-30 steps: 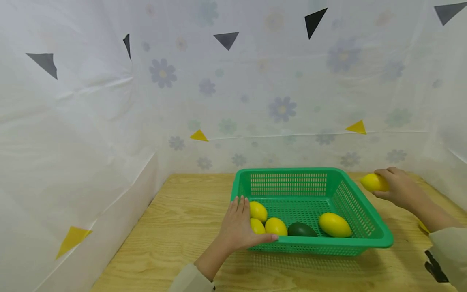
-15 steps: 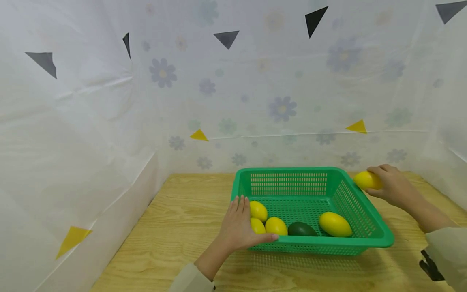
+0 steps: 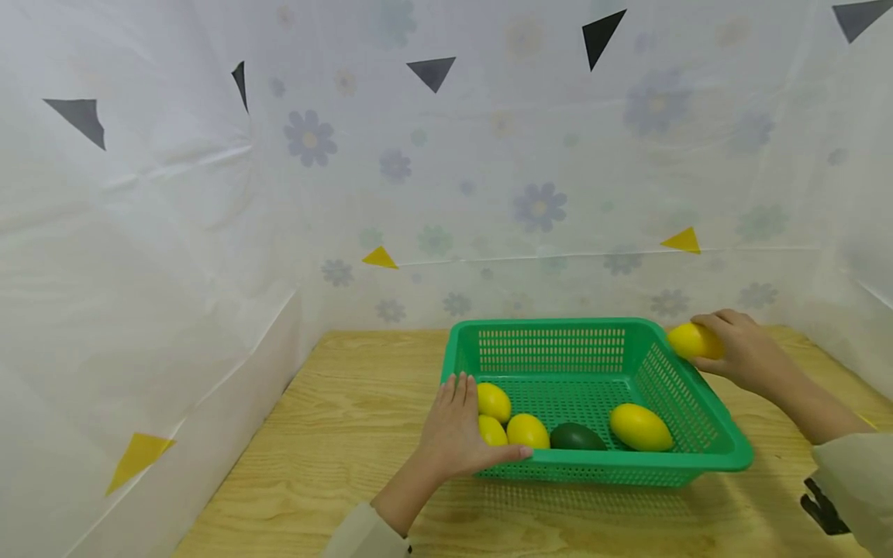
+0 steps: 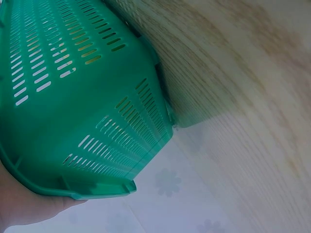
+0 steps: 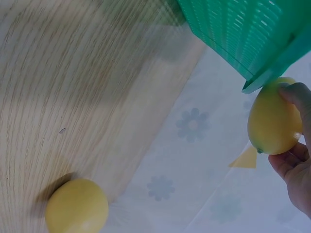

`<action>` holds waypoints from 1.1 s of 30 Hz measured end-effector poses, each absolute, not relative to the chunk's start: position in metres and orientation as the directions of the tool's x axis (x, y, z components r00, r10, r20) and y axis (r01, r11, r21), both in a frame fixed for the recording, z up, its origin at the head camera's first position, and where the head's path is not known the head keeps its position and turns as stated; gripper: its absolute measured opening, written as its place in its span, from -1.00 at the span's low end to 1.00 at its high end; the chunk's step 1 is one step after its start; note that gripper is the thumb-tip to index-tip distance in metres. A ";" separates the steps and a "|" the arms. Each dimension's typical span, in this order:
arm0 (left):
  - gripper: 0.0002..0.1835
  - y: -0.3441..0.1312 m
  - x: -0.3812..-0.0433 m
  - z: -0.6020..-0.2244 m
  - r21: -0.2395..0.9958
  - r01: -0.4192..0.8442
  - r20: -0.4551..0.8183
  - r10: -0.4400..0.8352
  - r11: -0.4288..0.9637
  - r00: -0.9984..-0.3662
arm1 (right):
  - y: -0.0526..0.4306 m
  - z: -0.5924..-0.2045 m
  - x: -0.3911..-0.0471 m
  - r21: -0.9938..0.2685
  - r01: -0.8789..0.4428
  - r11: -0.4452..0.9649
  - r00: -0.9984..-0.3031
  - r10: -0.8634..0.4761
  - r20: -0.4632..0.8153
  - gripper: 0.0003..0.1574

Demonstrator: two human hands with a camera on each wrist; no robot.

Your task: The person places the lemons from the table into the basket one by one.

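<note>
A green plastic basket [image 3: 600,459] stands on the table with several yellow lemons [image 3: 640,428] inside and one dark green avocado-like fruit [image 3: 577,437] by its front wall. My left hand [image 3: 456,438] rests on the basket's front left corner, fingers straight over the left rim and thumb along the front rim. At the back right corner, my right hand [image 3: 743,353] holds another lemon [image 5: 274,116] between thumb and fingers, close against the rim. In the left wrist view, part of the hand [image 4: 29,204] shows beside the basket's rim.
Another lemon [image 5: 77,206] lies on the wooden table [image 3: 335,434] to the right of the basket, mostly hidden behind the right forearm in the head view. White sheeting [image 3: 174,232] with flower prints and coloured triangles encloses the table at the back and sides.
My right hand has moved left with its lemon, from beside the basket to its back right rim. The left hand and the fruit in the basket have stayed put.
</note>
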State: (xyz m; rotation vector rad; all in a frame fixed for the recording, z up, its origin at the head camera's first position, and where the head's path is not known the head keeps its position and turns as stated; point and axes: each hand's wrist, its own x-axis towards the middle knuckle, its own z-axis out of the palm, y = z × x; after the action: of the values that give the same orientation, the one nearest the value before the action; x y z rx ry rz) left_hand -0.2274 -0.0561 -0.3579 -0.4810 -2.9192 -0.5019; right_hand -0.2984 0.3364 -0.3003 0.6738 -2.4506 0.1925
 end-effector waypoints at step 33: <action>0.23 -0.057 -0.227 -0.357 0.301 0.337 0.189 0.290 0.892 -0.938 | 0.293 -0.295 -0.295 0.053 -0.616 0.786 -0.636 -0.537 0.554 -0.34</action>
State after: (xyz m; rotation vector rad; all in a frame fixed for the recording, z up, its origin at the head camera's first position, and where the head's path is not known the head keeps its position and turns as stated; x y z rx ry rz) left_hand -0.2269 -0.0566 -0.3573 -0.4864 -2.9194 -0.5013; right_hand -0.2948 0.2925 -0.2953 0.8561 -2.4149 0.1893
